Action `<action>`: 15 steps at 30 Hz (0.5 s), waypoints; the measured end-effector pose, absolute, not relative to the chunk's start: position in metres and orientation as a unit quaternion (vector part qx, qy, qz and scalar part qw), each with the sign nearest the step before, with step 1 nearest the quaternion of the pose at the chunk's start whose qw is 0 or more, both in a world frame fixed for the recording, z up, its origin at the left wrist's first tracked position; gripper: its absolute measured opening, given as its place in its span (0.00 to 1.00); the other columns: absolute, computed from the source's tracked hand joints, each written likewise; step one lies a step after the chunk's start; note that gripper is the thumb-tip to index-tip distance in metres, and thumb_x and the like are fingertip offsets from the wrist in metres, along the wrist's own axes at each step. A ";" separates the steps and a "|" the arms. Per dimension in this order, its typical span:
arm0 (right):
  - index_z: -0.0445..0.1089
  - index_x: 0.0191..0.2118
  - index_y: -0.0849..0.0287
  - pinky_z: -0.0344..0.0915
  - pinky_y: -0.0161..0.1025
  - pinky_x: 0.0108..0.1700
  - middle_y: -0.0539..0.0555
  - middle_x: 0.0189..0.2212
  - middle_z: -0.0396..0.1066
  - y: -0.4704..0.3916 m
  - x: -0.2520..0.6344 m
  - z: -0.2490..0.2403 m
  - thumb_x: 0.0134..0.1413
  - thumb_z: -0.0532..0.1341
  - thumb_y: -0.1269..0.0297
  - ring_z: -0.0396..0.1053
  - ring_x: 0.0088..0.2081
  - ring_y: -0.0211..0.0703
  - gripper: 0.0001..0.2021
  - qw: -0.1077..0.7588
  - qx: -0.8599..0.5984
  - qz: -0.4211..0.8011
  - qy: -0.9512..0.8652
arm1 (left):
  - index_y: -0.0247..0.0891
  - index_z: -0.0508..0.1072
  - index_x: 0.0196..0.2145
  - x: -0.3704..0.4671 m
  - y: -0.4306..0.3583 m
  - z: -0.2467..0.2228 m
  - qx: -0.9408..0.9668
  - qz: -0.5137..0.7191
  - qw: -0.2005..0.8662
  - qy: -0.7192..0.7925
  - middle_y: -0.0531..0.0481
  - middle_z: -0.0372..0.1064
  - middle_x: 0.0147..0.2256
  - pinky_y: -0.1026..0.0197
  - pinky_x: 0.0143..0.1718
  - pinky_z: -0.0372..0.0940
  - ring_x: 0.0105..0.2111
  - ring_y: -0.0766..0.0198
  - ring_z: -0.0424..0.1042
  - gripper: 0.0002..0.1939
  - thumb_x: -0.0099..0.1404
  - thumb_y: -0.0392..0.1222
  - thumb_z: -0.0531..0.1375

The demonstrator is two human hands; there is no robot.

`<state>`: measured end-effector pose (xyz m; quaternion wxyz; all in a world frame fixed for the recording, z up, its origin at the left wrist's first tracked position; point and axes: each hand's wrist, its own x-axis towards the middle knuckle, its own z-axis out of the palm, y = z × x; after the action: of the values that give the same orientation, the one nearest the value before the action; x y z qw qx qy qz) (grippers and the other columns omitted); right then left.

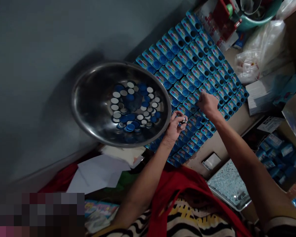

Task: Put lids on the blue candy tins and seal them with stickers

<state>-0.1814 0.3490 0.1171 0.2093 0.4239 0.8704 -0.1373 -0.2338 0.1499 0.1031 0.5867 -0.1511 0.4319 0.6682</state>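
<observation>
Rows of small blue packs [182, 89] lie side by side on a table, many with a round blue disc at one end and others with a dark round spot there. Over these packs my right hand [208, 103] is closed, fingertips down; whatever it may hold is hidden. My left hand [174, 127] curls around a few small shiny round discs [182, 121], beside the rim of a large metal bowl [88, 95]. Loose blue and white discs [130, 117] are scattered across the bowl's bottom.
A tray of pale blue granules [228, 184] stands at the lower right, near a small white-topped box [211, 161]. Beyond the packs are clear plastic bags [263, 49] and a teal basin [263, 21]. A grey wall [39, 65] rises at the left, with paper sheets [96, 172] below the bowl.
</observation>
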 end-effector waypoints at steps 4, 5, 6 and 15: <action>0.79 0.43 0.52 0.63 0.40 0.39 0.54 0.40 0.82 0.363 -0.189 0.117 0.50 0.72 0.63 0.75 0.42 0.53 0.12 0.225 0.430 -0.135 0.864 | 0.42 0.62 0.36 -0.233 0.154 0.097 -0.179 0.709 0.564 0.383 0.60 0.69 0.28 0.70 0.18 0.45 0.16 0.77 0.58 0.19 0.48 0.40 0.67; 0.79 0.43 0.52 0.63 0.41 0.40 0.54 0.40 0.81 0.361 -0.189 0.120 0.50 0.72 0.64 0.75 0.42 0.53 0.13 0.219 0.434 -0.134 0.864 | 0.42 0.62 0.36 -0.232 0.154 0.096 -0.182 0.714 0.560 0.379 0.60 0.69 0.28 0.70 0.18 0.45 0.17 0.77 0.59 0.19 0.48 0.40 0.67; 0.78 0.43 0.52 0.64 0.41 0.41 0.54 0.39 0.81 0.356 -0.186 0.124 0.51 0.71 0.65 0.75 0.42 0.52 0.12 0.205 0.440 -0.136 0.864 | 0.42 0.62 0.36 -0.231 0.154 0.097 -0.185 0.716 0.556 0.380 0.60 0.69 0.28 0.70 0.18 0.45 0.17 0.76 0.59 0.19 0.48 0.40 0.67; 0.77 0.39 0.54 0.69 0.38 0.36 0.49 0.27 0.76 0.243 -0.124 0.133 0.64 0.57 0.55 0.73 0.30 0.41 0.13 0.049 0.474 -0.611 0.633 | 0.42 0.62 0.36 -0.208 0.146 0.098 -0.139 0.719 0.541 0.414 0.59 0.66 0.32 0.69 0.22 0.54 0.19 0.76 0.60 0.16 0.52 0.38 0.64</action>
<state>-0.1235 0.2432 0.1330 0.0491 0.4736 0.6326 -0.6108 -0.2079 0.1458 0.0981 0.5407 -0.1386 0.4136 0.7193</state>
